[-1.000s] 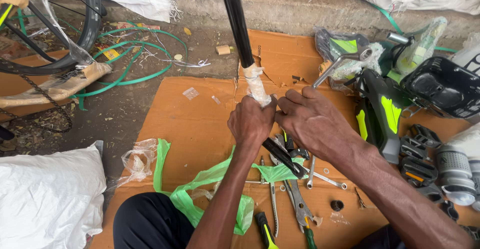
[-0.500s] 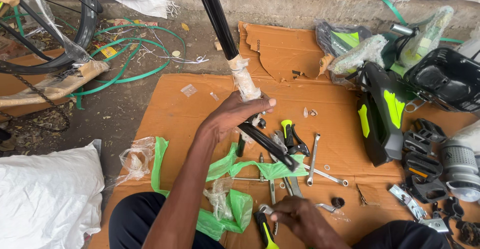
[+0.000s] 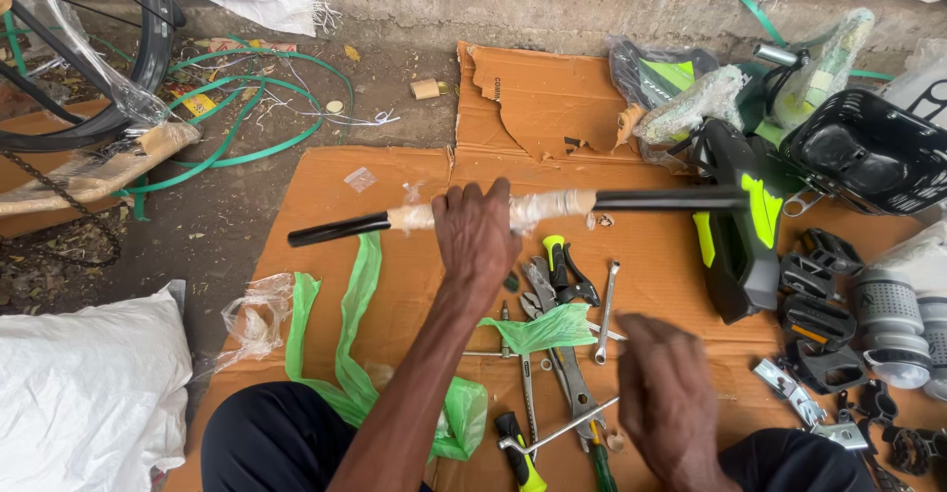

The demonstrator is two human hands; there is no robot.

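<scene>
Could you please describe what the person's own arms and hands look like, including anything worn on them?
Both are bare: the left hand and the right hand have no gloves, rings, watch or bands in view. No sleeves reach the forearms, which are lean and uncovered as far as the frame shows. The right hand is slightly motion-blurred, so finer details there cannot be made out.

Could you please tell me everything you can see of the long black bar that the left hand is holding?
The black bar is a slim, round tube, seemingly metal, lying nearly level above the cardboard sheet. Its middle is wound in clear, crinkled plastic wrap; both ends are bare and black. The left hand closes over the wrapped part, and nothing else holds it. Its right end reaches the black and lime-green bicycle frame; whether they join cannot be told. The right hand is lower, apart from it.
</scene>
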